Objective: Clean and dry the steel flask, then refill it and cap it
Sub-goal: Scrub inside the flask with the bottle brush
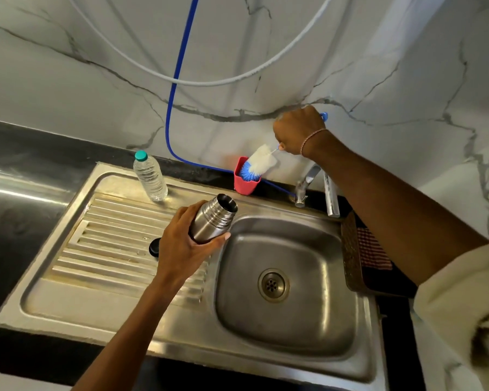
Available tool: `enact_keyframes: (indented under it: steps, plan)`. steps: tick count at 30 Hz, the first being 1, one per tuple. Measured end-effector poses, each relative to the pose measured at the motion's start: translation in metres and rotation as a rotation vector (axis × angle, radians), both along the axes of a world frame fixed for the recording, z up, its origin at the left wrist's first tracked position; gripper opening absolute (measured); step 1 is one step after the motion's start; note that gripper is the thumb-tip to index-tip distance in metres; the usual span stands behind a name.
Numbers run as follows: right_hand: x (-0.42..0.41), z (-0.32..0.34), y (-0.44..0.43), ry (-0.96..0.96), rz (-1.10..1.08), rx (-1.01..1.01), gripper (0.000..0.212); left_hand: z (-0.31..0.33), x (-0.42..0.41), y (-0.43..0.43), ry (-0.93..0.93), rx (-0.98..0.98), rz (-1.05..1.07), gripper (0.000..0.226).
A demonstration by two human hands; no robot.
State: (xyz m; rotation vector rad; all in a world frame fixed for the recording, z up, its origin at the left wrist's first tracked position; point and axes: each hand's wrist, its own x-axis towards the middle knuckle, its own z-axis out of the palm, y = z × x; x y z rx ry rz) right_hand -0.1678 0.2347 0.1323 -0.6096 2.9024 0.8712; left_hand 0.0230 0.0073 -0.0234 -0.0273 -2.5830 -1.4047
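Observation:
My left hand [182,244] grips the uncapped steel flask [213,218], tilted with its open mouth toward the back, over the left edge of the sink basin [288,320]. My right hand [298,131] holds the handle of a bottle brush [259,163]; its white and blue bristle head sits partly inside a red cup [244,186] at the back of the sink. The flask's black cap [154,246] lies on the ribbed drainboard, partly hidden behind my left hand. A plastic water bottle [150,176] with a teal lid stands on the drainboard's far edge.
A steel tap [308,182] stands behind the basin, under my right forearm. A blue hose [175,80] and a white hose hang along the marble wall. A folded checked cloth [373,251] lies on a dark mat right of the sink. Black countertop surrounds the sink.

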Motion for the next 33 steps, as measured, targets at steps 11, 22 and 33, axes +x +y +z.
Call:
enact_keyframes:
  steps: [11,22,33]
  plan:
    - [0.002,0.041,0.007,0.126,0.004,0.0,0.035,0.002,0.0,-0.002,-0.01,0.079,0.03,0.082]
    - [0.012,-0.009,-0.014,0.082,-0.047,-0.01,0.018,-0.002,0.015,-0.011,-0.037,0.056,0.058,0.092]
    - [0.024,0.037,0.017,0.231,-0.057,-0.097,0.024,0.002,0.03,-0.008,-0.043,0.085,0.063,0.084]
